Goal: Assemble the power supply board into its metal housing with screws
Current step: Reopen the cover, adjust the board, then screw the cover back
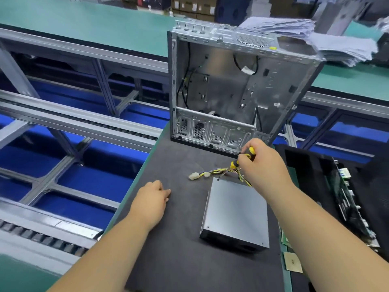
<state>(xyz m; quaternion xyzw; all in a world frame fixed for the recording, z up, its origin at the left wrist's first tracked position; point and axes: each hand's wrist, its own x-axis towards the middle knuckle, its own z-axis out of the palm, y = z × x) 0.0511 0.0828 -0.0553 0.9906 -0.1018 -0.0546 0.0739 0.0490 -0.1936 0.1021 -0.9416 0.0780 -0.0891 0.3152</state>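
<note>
Two bare forearms reach in from the bottom edge over a dark mat (181, 239). The landmark here is the grey metal power supply (236, 211), which lies flat on the mat between the arms.

The left hand (152, 197) rests on the mat to the left of the supply, well apart from it, knuckles up and fingers loosely bent, holding nothing.

The right hand (263, 163) is just beyond the supply's far edge, fingers curled tight round a yellow-and-black screwdriver (245, 158). The tool slants down toward the supply's far end; its tip is hidden among the wires.

A bundle of yellow and black wires (223, 172) comes out of the supply's far end and runs left to a white plug (192, 176) lying on the mat.

Beyond the supply, at the mat's far end, stands an open metal case (227, 87), its bare interior facing the camera, with a few black cables inside.

To the right of the supply, a black tray (305, 165) holds a green circuit board (345, 199). Behind the case lies a stack of grey sheets (328, 43).
</note>
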